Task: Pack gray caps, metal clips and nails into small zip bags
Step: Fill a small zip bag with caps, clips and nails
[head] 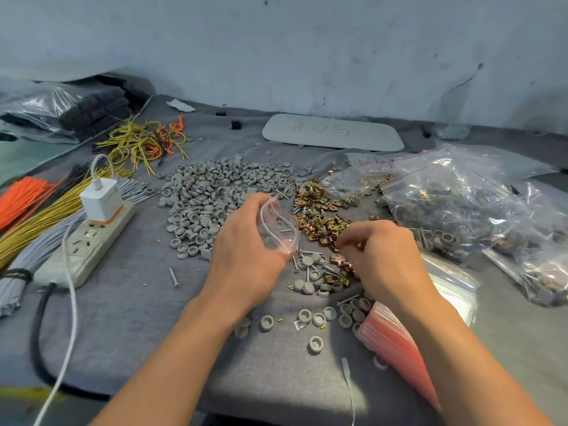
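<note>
Fingers (256, 200) and thumb of the left hand (246, 244) are curled around a small zip bag (278, 226), which is held just above the gray cloth (138, 318) with its red-lined mouth pulled open toward the right. The right hand (381, 259) is lowered, knuckles up, onto the near edge of the metal clips (319, 213). Its fingertips (345, 242) are bunched together among the brass-coloured pieces, but they are blurred, so whether a clip is pinched cannot be told.

A broad heap of gray caps (215, 192) is spread behind the left hand and meets the clips on its right side. A smaller scatter of caps and nails (309, 252) is strewn between the two hands and nearer the body.

A stack of empty bags (396, 339) with red strips is partly covered by the right forearm. Large clear bags (455, 204) stuffed with filled packets are piled at the right. At the left, a white charger (100, 199) is plugged into a power strip (89, 244), and bundles of yellow wires (46, 222) are laid beside it.
</note>
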The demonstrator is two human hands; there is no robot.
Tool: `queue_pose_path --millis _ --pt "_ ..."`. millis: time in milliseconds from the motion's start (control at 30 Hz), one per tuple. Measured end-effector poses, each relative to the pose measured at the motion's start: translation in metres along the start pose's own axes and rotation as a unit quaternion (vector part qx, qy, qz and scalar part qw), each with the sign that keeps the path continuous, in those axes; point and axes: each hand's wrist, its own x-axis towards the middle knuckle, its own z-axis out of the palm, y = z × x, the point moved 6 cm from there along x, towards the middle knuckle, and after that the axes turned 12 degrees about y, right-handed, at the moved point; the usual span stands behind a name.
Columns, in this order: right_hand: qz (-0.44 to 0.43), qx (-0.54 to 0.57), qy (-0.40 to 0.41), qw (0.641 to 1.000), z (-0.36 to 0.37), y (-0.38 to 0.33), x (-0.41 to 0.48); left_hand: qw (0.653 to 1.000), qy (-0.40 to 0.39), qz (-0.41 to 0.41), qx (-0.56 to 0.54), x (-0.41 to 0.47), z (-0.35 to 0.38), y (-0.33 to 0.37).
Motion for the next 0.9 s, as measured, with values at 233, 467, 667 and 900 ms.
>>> queue_pose_path --millis 233,467,667,900 --pt "-0.074 -0.127 -0.170 0.974 0.024 -0.013 -0.014 1.000 -0.003 0.001 0.012 -0.001 0.003 0.001" --pt "-0.042 -0.065 -0.065 0.995 0.016 -0.007 -0.010 0.999 -0.016 0.022 0.037 -0.003 0.007 0.004" --pt "0.150 0.384 -0.033 0.910 0.005 -0.012 -0.008 0.997 -0.059 0.025 0.044 -0.009 0.017 0.009" --pt "0.201 0.520 -0.099 0.824 0.007 -0.021 -0.013 0.996 -0.069 0.030 0.047 -0.010 0.021 0.012"
